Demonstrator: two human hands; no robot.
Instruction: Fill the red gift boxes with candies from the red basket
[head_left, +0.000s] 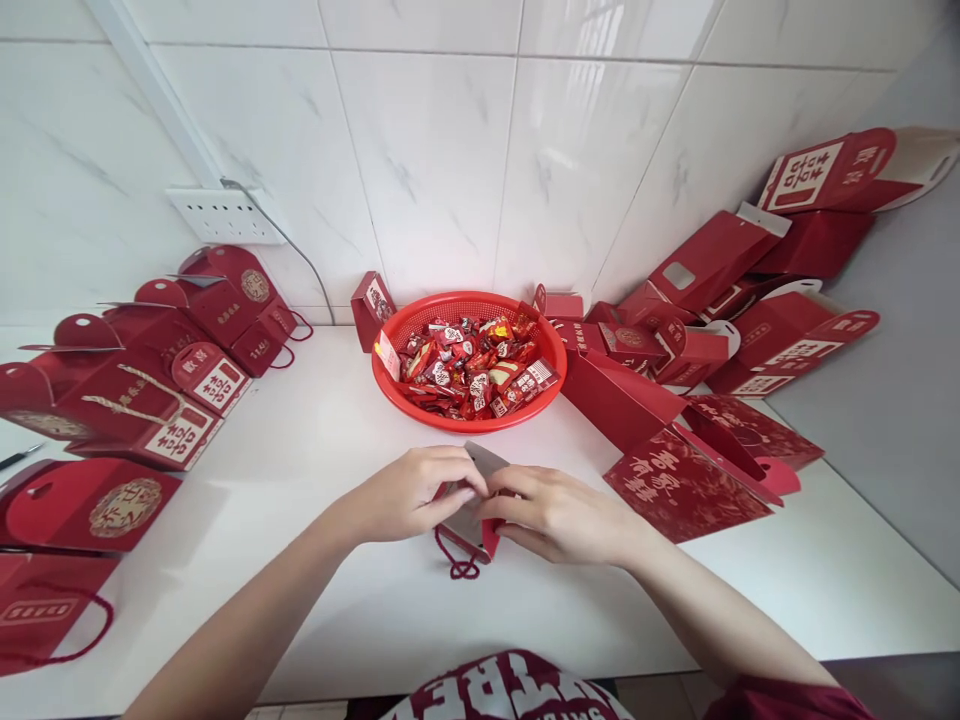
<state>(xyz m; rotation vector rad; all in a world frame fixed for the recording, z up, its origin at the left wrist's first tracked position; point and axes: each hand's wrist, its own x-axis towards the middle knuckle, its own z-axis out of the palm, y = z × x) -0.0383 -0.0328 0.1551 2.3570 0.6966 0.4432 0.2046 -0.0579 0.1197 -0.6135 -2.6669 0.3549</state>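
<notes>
A small red gift box [480, 543] with a pale grey inside stands on the table in front of me, partly covered by my fingers. A dark red cord hangs from its near side and lies looped on the table. My left hand [424, 492] pinches the box's upper left edge with thumb and fingers. From the other side my right hand [551, 512] grips the right edge, its fingertips meeting those of the left. Just behind the box sits a red plastic basket [469, 425] of wrapped candies [472, 365].
Several red gift boxes [142, 395] stand along the left side, some with cords. More boxes [720, 260] are piled at the right against the wall, with larger patterned ones [686, 490] nearer me. A socket strip [223, 216] with a cable is on the tiled wall. A pen [21, 456] lies far left.
</notes>
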